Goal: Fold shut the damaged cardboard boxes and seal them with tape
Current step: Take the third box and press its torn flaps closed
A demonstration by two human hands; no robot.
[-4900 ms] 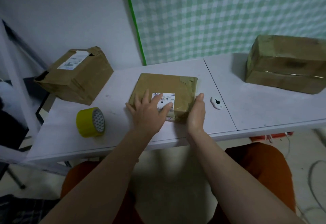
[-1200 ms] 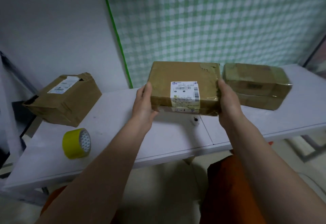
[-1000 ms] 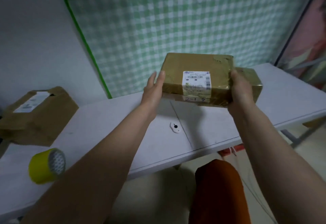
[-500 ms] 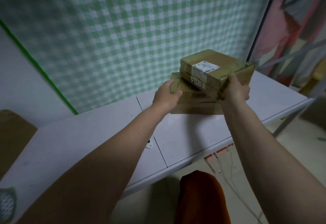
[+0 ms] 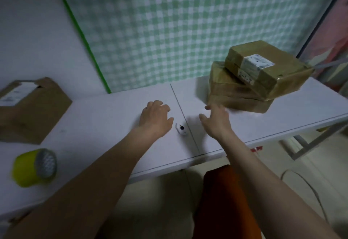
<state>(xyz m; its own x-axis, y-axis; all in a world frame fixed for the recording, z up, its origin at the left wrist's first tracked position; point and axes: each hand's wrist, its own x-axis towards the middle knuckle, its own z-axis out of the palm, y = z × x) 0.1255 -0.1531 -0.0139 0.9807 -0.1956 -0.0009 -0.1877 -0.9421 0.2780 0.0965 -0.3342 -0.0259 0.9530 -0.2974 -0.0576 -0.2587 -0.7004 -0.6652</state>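
Observation:
Two taped cardboard boxes are stacked at the right end of the white table [image 5: 105, 124]: the smaller labelled box [image 5: 267, 69] lies askew on the larger box [image 5: 235, 95]. A third box [image 5: 32, 109] with a white label and a torn top stands at the far left. A yellow tape roll [image 5: 33, 167] lies on its side near the left front edge. My left hand [image 5: 155, 119] hovers over the table's middle with loosely curled fingers, holding nothing. My right hand [image 5: 216, 119] is spread open just left of the stack, apart from it.
A small white cutter [image 5: 181, 129] lies between my hands beside the table's seam. A green checked cloth [image 5: 169, 22] hangs behind the table. A metal frame [image 5: 305, 144] and a cable [image 5: 301, 180] sit on the floor at the right.
Both hands carried the labelled box to the right and set it on the larger box. They have let go and drawn back toward the table's middle, and the view has swung left.

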